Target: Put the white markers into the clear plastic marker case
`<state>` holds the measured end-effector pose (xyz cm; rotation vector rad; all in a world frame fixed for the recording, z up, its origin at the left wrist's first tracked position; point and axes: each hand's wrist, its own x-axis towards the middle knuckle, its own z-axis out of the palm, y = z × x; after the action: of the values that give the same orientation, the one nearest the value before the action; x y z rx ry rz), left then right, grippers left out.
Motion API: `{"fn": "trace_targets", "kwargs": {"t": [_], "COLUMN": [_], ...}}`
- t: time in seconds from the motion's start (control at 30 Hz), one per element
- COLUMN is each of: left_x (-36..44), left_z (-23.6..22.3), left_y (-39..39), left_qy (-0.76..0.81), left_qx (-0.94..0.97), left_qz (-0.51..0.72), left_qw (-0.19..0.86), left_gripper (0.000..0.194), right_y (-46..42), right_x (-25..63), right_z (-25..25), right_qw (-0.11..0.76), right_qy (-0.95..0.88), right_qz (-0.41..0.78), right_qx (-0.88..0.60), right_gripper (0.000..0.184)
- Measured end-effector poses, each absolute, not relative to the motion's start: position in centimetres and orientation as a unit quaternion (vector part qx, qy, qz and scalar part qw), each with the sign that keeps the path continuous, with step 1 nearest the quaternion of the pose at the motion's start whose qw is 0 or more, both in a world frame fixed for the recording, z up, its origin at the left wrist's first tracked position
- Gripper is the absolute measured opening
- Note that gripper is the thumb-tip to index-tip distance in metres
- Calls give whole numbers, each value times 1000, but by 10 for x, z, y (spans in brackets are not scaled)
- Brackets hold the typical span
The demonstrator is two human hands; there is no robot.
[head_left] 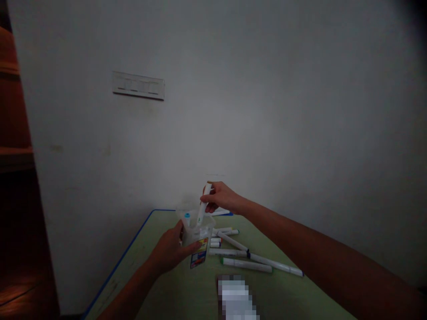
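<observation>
My left hand (171,252) is wrapped round a clear plastic cup (197,238) with a coloured label, which stands on the green table (156,284). A pen with a blue cap pokes out of the cup. My right hand (222,198) pinches a white marker (203,208) near its top and holds it upright, its lower end inside the cup's mouth. Several white markers (248,262) with coloured caps lie loose on the table just right of the cup.
A plain white wall rises right behind the table, with a switch plate (138,85) high up. The table has a blue edge (116,266) on its left. A wooden shelf (13,155) stands at far left. A blurred white object (236,298) lies near me.
</observation>
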<state>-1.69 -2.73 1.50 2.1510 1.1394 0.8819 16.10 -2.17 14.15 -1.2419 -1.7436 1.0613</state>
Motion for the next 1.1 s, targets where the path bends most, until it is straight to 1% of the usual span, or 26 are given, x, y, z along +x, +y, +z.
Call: {"fn": "trace_targets", "kwargs": {"t": [0.1,0.17,0.23,0.3,0.4,0.47,0.57,0.63,0.77,0.93,1.1], "left_x": [-17,-17,-17,-17,-17,-18,-18,-18,-17,-17,-17], "left_z": [16,17,18,17,15,14,14,14,13,12,15], "left_y": [-29,-30,-30,-30,-29,-28,-27,-27,-26,-26,-28], "left_qy": [432,431,433,432,432,434,434,431,431,438,440], "left_qx": [798,797,797,798,799,798,799,799,800,797,794], "left_qz": [326,328,329,329,329,328,328,328,331,333,334], "left_qw": [263,265,264,261,260,261,258,261,256,249,254], "left_gripper": [56,56,56,55,53,54,56,57,56,55,57], "right_y": [-21,-20,-17,-16,-16,-18,-21,-22,-24,-28,-30], "right_x": [154,152,151,150,146,144,142,141,140,134,133], "right_z": [138,134,129,125,123,124,127,127,126,125,124], "right_qw": [322,296,273,257,230,204,166,156,137,81,74], "right_qy": [-704,-731,-761,-789,-824,-839,-855,-861,-866,-870,-875], "right_qz": [394,359,294,203,77,34,1,-12,-27,-48,-58], "right_qx": [-495,-499,-510,-519,-513,-503,-492,-483,-481,-483,-475], "right_gripper": [16,16,14,10,17,16,9,10,19,15,15]}}
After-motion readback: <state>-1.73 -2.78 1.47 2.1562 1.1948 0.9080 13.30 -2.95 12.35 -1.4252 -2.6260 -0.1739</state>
